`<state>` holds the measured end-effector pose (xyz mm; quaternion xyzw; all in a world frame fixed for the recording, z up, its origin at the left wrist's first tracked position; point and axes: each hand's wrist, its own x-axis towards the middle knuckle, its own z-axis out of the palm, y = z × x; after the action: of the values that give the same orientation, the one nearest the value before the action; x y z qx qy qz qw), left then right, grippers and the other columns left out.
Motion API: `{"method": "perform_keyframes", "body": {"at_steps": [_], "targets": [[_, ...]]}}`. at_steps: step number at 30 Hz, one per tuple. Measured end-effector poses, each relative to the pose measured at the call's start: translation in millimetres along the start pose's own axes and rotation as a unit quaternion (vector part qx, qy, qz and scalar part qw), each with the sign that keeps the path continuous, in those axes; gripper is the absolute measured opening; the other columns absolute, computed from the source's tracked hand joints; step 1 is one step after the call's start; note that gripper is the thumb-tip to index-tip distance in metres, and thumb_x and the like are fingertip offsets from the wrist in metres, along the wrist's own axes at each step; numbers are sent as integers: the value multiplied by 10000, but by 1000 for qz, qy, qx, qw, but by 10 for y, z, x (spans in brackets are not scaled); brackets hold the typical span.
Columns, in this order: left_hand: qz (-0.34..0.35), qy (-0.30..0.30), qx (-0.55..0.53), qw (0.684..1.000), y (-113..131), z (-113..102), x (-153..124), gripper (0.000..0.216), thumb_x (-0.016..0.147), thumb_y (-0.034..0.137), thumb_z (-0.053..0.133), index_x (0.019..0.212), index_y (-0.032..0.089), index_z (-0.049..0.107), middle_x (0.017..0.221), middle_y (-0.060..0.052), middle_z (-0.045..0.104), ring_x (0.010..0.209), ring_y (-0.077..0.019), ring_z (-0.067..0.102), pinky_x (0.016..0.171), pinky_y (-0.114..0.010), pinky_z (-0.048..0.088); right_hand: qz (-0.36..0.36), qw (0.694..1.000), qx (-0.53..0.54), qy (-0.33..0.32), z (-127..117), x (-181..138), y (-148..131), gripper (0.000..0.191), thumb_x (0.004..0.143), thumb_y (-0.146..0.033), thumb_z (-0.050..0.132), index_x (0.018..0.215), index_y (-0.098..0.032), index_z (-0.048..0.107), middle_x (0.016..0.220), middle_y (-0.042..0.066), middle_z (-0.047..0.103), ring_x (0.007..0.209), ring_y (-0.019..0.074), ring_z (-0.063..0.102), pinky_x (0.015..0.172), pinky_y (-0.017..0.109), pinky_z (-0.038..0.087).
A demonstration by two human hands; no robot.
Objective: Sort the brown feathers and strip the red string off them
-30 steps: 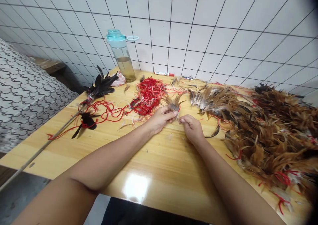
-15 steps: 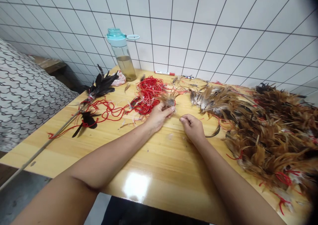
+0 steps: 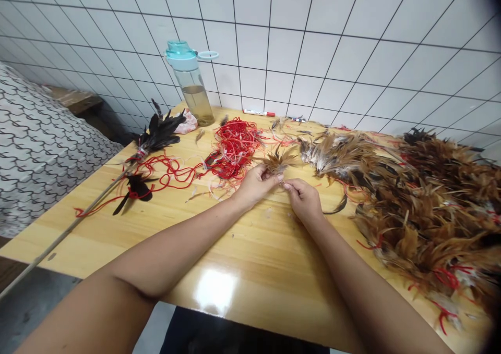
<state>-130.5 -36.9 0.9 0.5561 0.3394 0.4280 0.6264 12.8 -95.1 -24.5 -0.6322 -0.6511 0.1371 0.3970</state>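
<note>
A small bunch of brown feathers (image 3: 278, 160) is pinched in my left hand (image 3: 256, 186), its tips fanned upward and away from me. Close by on the right, my right hand (image 3: 307, 200) has thumb and forefinger pressed together at the quill end of the bunch; what lies between those fingertips is too small to make out. Behind my left hand lies a tangle of red string (image 3: 237, 148). Beyond my right hand sits a loose heap of brown and grey feathers (image 3: 344, 156), and one dark curved feather (image 3: 338, 206) is beside the wrist.
A large pile of brown feather bunches (image 3: 426, 213) covers the right side. On the left are a long stick (image 3: 92, 206) tipped with black feathers (image 3: 162, 130), and red string. A water bottle (image 3: 195, 96) and a red marker (image 3: 258, 112) stand and lie near the tiled wall.
My left hand has moved slightly right with the feather bunch, which now fans out more. The two hands' fingertips have come together.
</note>
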Motion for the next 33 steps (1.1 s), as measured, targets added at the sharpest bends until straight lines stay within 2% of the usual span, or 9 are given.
{"method": "perform_keyframes", "body": {"at_steps": [4,9,13,19,25,33], "targets": [[-4,-1,-8,1000,-6,3,-3,314,635,294,763,847,124,607,780,-3,623,692,-91,521,673,-220,401,-20,999,-33,-11,-17,-2,-11,280,889,-270,394,736,-213,622,776,43,633,777,175,593,754,287,447],[-14,0,-67,998,-40,-8,16,333,633,334,769,828,135,586,684,31,560,591,-60,462,581,-209,363,-21,996,-75,-44,-31,-9,-60,247,853,-191,386,716,-220,589,758,28,621,765,164,580,724,264,431],[-17,12,-113,993,-48,-25,43,326,624,330,777,788,139,570,664,33,537,575,-57,458,543,-206,345,-17,992,-107,-64,-36,-10,-82,252,859,-205,392,700,-221,586,748,26,631,748,163,572,679,256,405],[-9,60,-181,982,-7,-115,130,327,593,267,792,809,145,579,723,20,569,614,-57,492,545,-189,360,5,988,-129,-83,-39,-15,-105,249,871,-244,408,714,-214,598,768,24,664,736,168,575,653,263,370],[4,61,-217,974,19,-218,206,280,624,260,765,768,141,557,694,5,569,614,-63,511,520,-179,337,55,989,-131,-31,-51,-23,-107,287,883,-299,390,712,-213,603,731,32,657,714,169,572,625,258,348],[5,50,-215,975,0,-232,219,260,639,266,752,760,135,563,697,-1,565,626,-70,523,523,-189,335,122,986,-109,39,-126,20,-18,292,862,-350,415,696,-218,616,604,10,580,566,153,487,557,260,313]]}}
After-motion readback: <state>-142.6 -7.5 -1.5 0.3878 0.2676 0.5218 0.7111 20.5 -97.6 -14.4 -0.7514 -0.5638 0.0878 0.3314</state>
